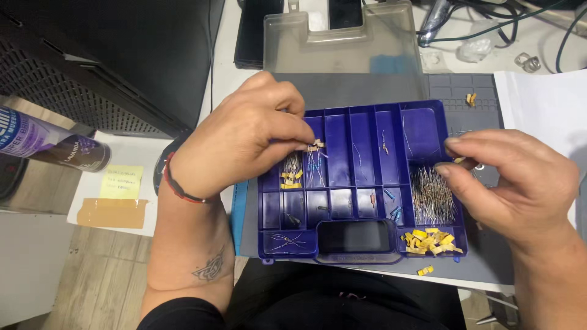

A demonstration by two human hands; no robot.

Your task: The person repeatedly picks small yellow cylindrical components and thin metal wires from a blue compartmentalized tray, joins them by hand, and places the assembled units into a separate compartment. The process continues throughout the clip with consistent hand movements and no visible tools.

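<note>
Sorting step: my left hand (244, 137) pinches a resistor (315, 146) over the organizer (361, 238); my right hand (520, 180), fingertips pressed together, needs steady placement next.

You sit at a white tabletop (226, 73) with a grey work mat (361, 85) laid over it. Below its left edge you see pale wood-plank floor (98, 281). A black perforated metal case (92, 67) fills the far-left corner, and dark cables (489, 24) trail along the far edge.
</note>
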